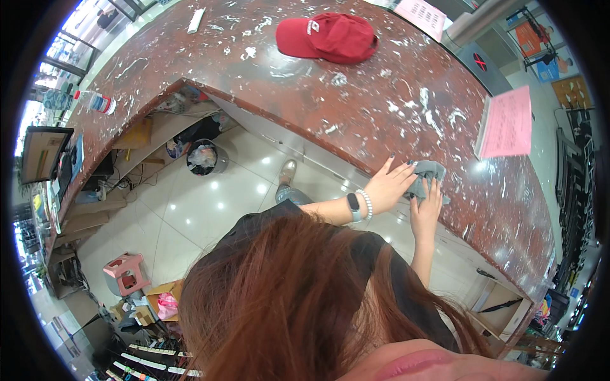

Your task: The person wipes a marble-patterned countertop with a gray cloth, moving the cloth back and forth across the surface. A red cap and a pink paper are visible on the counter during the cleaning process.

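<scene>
A crumpled grey cloth (429, 172) lies on the red-brown marbled countertop (333, 100), near its inner edge. My left hand (388, 188), with a smart band and a beaded bracelet at the wrist, reaches to the cloth's left side; its fingers are spread and some fingertips touch the cloth. The fingers and thumb of my right hand (426, 205) press on the cloth's near part, bunching it. Both hands have dark nail polish and are close together. What lies under the cloth is hidden.
A red cap (333, 38) sits on the counter's far side. Pink sign sheets (506, 123) stand at the right. A bottle (101, 103) and a monitor (45, 155) are at the left. Below are a bin (202, 157), a pink stool (126, 275) and an open drawer (498, 305).
</scene>
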Available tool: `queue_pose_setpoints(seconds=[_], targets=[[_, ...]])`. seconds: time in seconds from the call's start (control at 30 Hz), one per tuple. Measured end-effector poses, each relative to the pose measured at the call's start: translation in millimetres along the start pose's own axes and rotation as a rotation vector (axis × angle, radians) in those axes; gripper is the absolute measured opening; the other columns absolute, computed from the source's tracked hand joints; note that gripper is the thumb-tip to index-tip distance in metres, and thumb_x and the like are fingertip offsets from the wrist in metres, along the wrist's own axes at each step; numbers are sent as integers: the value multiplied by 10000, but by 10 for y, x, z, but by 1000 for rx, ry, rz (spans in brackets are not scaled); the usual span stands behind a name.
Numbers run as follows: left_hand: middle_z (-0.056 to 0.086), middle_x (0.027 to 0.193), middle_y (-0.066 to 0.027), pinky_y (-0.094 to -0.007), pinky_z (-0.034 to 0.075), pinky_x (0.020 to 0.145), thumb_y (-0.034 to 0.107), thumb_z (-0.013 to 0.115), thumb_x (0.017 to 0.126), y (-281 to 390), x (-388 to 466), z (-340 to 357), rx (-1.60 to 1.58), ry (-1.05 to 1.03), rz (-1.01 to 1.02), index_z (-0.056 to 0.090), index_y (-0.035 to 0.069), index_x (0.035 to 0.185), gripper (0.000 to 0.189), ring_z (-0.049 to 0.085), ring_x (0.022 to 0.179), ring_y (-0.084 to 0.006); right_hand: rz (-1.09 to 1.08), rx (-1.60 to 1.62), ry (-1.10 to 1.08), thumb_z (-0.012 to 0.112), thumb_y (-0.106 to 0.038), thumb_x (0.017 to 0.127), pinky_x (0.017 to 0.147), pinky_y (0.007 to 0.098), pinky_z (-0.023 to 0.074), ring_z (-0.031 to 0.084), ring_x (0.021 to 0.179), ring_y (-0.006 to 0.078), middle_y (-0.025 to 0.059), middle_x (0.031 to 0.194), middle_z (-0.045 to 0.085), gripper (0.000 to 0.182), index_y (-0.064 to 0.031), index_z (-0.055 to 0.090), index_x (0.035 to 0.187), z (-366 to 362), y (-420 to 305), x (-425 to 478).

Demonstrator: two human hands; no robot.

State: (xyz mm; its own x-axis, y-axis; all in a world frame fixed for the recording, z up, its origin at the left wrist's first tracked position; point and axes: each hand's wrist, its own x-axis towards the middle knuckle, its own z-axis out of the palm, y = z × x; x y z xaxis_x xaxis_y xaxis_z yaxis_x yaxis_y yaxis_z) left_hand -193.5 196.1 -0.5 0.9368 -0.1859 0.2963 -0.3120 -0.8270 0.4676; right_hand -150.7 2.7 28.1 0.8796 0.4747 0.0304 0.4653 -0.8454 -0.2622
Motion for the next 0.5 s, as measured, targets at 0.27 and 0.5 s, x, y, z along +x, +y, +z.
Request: queue_pose_setpoints(seconds=[0.27,0.5], targets=[[463,1558,-171,-625,200,1228,133,595,910,-1643,-623,-1293,99,24,-234,471,33,1483,595,413,1480,-300,-401,29,-158,622,-326,950,1265,529,153,204,1568,353,183,1653,308,655,-110,442,1541,433,-1733,1374],[476,1547,-183,-649,218,1212,113,579,914,-2930,-1209,-2286,253,193,-525,479,17,1468,571,432,1459,-323,-707,71,-172,629,-357,948,1256,513,208,278,1537,345,193,1613,370,648,-93,466,1517,1011,-3515,2509]])
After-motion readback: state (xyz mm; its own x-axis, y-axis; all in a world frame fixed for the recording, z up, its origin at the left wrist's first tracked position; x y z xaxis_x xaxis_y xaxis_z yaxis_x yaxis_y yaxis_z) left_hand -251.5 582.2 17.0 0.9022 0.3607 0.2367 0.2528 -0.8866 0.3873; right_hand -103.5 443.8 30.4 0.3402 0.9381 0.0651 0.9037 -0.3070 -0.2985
